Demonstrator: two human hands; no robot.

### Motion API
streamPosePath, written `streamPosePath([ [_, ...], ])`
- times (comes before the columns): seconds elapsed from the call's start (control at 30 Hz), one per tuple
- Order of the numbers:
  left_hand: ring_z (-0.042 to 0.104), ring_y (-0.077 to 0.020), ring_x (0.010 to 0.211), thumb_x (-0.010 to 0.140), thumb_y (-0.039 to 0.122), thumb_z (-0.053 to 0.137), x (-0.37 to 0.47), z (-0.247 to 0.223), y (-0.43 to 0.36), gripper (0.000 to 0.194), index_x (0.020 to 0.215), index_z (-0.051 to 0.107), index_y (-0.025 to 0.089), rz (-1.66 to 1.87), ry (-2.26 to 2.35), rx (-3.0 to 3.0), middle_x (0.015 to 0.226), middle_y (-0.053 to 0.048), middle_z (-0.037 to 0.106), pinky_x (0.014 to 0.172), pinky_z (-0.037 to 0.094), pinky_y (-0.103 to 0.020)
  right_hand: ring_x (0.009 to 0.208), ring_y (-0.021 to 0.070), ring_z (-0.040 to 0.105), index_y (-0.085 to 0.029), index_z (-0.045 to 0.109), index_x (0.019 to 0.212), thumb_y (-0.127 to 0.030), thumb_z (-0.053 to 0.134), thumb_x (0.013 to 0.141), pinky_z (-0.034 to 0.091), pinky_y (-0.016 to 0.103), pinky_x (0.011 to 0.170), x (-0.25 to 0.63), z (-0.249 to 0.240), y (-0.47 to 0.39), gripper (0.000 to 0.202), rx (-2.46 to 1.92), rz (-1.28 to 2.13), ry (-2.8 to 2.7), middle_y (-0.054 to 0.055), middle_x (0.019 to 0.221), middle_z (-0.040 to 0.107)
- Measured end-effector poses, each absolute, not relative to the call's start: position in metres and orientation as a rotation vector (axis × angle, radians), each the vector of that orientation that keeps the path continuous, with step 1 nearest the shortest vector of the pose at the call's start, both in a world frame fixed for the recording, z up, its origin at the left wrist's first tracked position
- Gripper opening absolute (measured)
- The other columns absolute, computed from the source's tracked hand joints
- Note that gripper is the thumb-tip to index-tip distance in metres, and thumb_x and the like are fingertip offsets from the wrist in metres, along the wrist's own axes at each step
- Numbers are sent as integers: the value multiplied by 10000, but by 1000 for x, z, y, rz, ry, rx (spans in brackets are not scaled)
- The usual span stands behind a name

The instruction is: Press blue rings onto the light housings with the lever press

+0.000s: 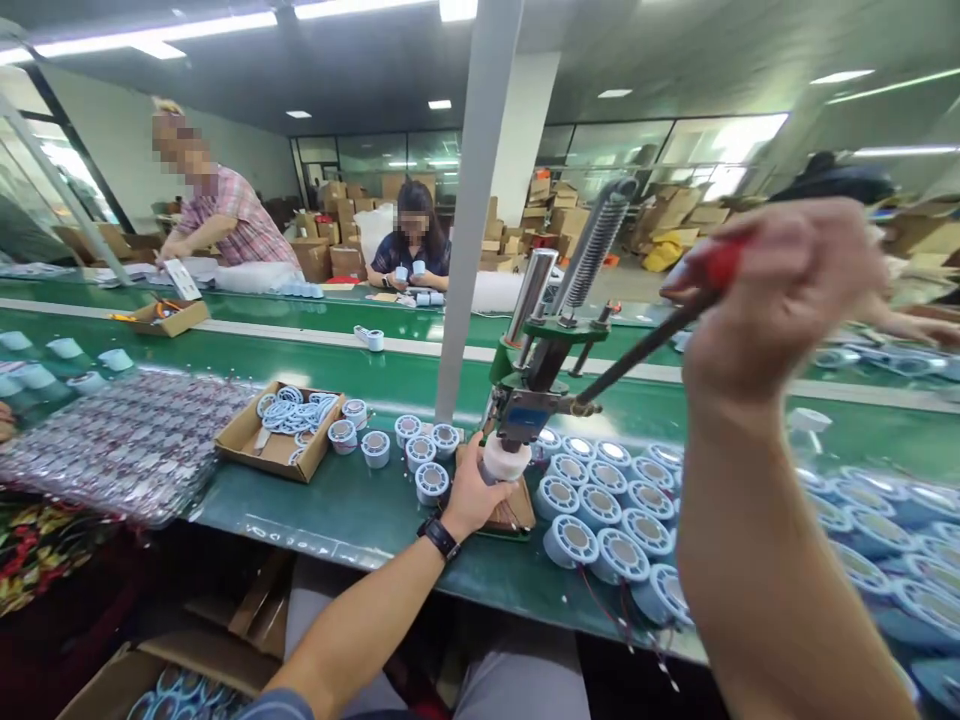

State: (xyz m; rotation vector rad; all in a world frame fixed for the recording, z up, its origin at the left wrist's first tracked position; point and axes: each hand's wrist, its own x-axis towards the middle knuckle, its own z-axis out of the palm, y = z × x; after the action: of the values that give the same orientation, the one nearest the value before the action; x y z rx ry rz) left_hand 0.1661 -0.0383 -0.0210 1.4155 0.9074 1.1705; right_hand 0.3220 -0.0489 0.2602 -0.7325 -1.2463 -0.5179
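A hand-lever press [529, 400] with a green body and a coiled spring stands in front of me on the bench. My left hand [472, 495], with a black band at the wrist, wraps round a small cup-shaped housing under the white round press head [508, 458]. My fingers and the head hide most of that housing. Raised at the right and slightly blurred, my right hand [772, 300] is closed on the red knob of the press lever [645, 345]. Rows of light-blue round housings [598, 503] with slotted rims stand right of the press, some with thin wires hanging from them.
Left of the press are several more housings [432, 482], a cardboard box of blue rings [296, 410] and a tray of small wired parts [120, 440]. A grey post [476, 200] rises behind. Across the green belt [300, 350], one co-worker [411, 240] holds white cups; another person [232, 220] stands.
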Motion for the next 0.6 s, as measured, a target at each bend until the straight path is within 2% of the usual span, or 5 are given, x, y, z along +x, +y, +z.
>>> streamPosePath([
  [0.13,550,-300,1227,618,166,832,167,-24,-41,988,1477,345,197,1207,929,1381,1305,-145,586,1107,392,-454,453,34,479,-88,597,801,-152,324,993,371,167,481,326,284,9,341,-1075,-429,-1219,-17,566,489],
  [0.2,548,-303,1227,611,169,835,165,-22,-44,990,1476,352,198,1214,933,1376,1300,-144,587,1105,390,-458,429,25,460,-63,616,806,-106,324,988,348,159,467,326,282,18,347,-1108,-458,-1170,-24,548,485],
  [0.47,576,-293,1168,605,142,822,173,-7,-47,943,1448,401,183,1270,933,1319,1237,-135,620,1076,408,-457,447,36,521,-60,664,874,-185,326,1001,354,175,480,327,281,12,382,-1163,-374,-1156,37,638,618],
  [0.53,551,-303,1200,600,140,818,170,-2,-56,919,1432,432,199,1284,970,1386,1267,-131,603,1096,393,-460,598,87,627,-69,684,905,-172,341,998,447,245,588,326,287,3,370,-1295,-423,-1172,84,734,674],
  [0.6,533,-312,1205,607,170,820,158,2,-76,872,1407,476,216,1257,1021,1491,1267,-128,591,1100,393,-462,938,191,676,-81,698,999,-146,468,945,497,390,805,322,291,-15,245,-1392,-574,-1186,126,937,705],
])
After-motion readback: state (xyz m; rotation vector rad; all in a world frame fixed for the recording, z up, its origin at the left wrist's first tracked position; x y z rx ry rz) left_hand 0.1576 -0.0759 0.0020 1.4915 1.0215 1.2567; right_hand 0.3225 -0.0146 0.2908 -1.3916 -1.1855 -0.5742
